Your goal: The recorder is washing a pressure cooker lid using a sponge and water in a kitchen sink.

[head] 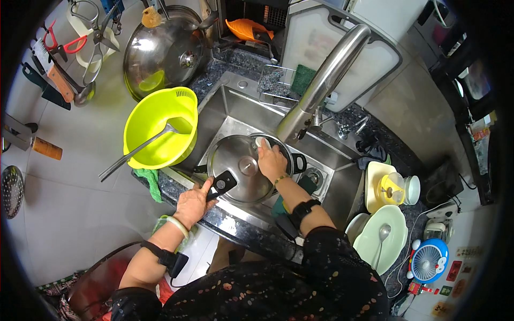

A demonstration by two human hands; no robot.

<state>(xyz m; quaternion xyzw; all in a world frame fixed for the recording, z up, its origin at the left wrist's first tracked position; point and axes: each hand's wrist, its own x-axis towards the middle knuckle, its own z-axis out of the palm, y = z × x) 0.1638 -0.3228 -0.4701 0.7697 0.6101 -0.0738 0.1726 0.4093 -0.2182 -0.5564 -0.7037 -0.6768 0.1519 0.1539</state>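
A round steel pressure cooker lid (225, 160) lies over a pot (287, 150) in the stainless steel sink (337, 192). The lid sits off to the left, so the pot's dark rim shows on the right. My left hand (194, 204) grips the lid's black handle (223, 184) at the sink's near edge. In my right hand (273, 160) is a small white object (262, 143), partly hidden by the fingers, held at the lid's far right edge. A black side handle (299, 163) sticks out from the pot near the drain (313, 177).
The steel faucet (327, 78) arches over the sink. A yellow-green basin (148, 116) with a metal spatula (138, 151) stands left, beside a large lid (164, 52). Right are pale green dishes (395, 224) and a blue fan (429, 260). Behind stands a cutting board (361, 68).
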